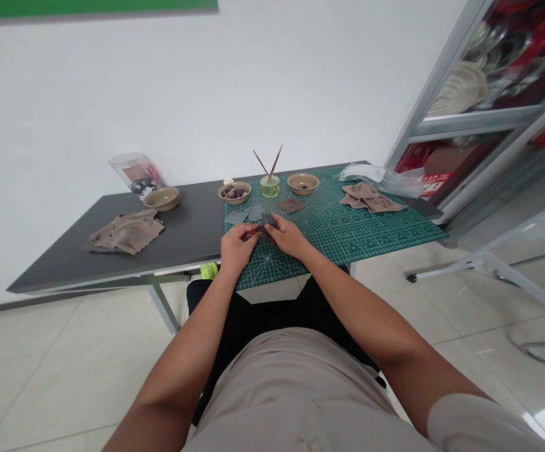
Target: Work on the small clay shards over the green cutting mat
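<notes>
My left hand [237, 244] and my right hand [288, 235] meet above the near part of the green cutting mat [333, 235]. Between the fingers of my right hand is a small dark grey sheet [268, 219] that looks like sandpaper. The fingers of my left hand are pinched together against it; whatever small thing they hold is hidden. Just beyond my hands lie grey-blue sheet pieces [253, 213] and a brown square sheet [291, 206]. A tan bowl [223, 196] with several dark brown lumps stands behind them.
A glass jar [270, 188] of yellowish liquid holds two thin brushes. Right of it stands another tan bowl [303, 190]. Brown cloths [369, 197] lie at both sides, with a plastic bag [399, 180] at back right. A third bowl [161, 206] and a clear canister [135, 172] stand left.
</notes>
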Action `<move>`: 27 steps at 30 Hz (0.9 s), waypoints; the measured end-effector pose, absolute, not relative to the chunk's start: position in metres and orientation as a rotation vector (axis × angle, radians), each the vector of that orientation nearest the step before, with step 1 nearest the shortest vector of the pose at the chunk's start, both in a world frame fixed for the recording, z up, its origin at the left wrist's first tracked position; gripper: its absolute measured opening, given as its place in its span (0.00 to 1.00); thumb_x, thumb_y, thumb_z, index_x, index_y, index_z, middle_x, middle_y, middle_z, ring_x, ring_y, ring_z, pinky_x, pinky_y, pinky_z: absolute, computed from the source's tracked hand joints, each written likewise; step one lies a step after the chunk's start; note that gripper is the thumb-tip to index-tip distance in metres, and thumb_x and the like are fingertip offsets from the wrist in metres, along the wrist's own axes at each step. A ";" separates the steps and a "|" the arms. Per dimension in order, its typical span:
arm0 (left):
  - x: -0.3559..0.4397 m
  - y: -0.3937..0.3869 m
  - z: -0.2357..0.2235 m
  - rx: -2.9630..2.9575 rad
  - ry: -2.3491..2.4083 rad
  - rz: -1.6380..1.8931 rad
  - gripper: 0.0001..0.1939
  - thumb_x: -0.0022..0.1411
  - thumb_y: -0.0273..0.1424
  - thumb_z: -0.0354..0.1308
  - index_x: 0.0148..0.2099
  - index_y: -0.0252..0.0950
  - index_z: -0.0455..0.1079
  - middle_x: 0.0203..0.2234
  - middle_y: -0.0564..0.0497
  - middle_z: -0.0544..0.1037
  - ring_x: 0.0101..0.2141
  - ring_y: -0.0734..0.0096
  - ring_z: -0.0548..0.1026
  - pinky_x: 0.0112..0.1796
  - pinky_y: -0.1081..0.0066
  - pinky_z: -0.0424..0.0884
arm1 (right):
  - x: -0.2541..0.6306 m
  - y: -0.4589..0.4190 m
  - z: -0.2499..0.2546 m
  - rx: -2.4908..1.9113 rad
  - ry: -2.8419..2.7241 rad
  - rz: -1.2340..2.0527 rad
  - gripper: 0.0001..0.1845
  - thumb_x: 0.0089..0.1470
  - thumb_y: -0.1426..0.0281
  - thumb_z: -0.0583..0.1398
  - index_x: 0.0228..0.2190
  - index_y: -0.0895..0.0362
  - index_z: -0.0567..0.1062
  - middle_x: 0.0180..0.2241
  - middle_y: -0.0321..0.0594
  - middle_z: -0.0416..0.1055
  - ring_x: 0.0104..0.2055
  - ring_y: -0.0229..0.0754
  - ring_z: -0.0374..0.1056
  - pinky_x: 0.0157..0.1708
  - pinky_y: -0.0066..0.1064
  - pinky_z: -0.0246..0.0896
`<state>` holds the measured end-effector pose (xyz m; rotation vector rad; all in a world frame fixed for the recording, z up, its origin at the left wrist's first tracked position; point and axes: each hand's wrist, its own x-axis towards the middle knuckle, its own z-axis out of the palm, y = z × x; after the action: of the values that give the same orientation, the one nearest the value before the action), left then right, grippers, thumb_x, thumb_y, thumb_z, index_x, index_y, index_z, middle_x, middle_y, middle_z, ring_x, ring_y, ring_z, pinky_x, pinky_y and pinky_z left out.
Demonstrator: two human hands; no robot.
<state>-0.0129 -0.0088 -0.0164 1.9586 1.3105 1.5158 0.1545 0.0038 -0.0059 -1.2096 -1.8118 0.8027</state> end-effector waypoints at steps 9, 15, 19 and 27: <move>-0.013 -0.012 -0.015 2.069 1.330 1.511 0.06 0.56 0.27 0.61 0.35 0.39 0.78 0.34 0.51 0.82 0.37 0.69 0.79 0.44 0.67 0.74 | 0.157 0.007 -0.008 -1.132 -1.790 1.015 0.07 0.59 0.67 0.56 0.35 0.57 0.71 0.28 0.35 0.73 0.23 0.34 0.68 0.23 0.26 0.61; -0.013 -0.013 -0.014 2.119 1.340 1.485 0.05 0.55 0.27 0.61 0.33 0.40 0.78 0.32 0.52 0.81 0.35 0.68 0.78 0.42 0.67 0.74 | 0.159 0.005 -0.004 -1.146 -1.811 1.008 0.07 0.59 0.67 0.56 0.33 0.57 0.72 0.25 0.34 0.72 0.20 0.33 0.66 0.20 0.24 0.57; -0.013 -0.014 -0.014 2.138 1.330 1.490 0.05 0.56 0.26 0.61 0.34 0.40 0.78 0.32 0.52 0.82 0.36 0.68 0.78 0.42 0.67 0.74 | 0.158 0.005 -0.004 -1.151 -1.801 0.971 0.08 0.59 0.67 0.56 0.32 0.58 0.72 0.26 0.34 0.73 0.20 0.32 0.66 0.22 0.25 0.59; -0.012 -0.014 -0.014 2.116 1.341 1.488 0.05 0.55 0.28 0.61 0.34 0.40 0.77 0.31 0.52 0.81 0.33 0.70 0.77 0.39 0.69 0.74 | 0.157 0.007 -0.006 -1.164 -1.794 0.951 0.07 0.59 0.67 0.56 0.32 0.57 0.72 0.24 0.33 0.72 0.20 0.33 0.65 0.25 0.27 0.60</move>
<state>-0.0120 -0.0139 -0.0139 2.1165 1.3406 1.4879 0.1566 0.0068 -0.0059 -1.1642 -1.7940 0.9510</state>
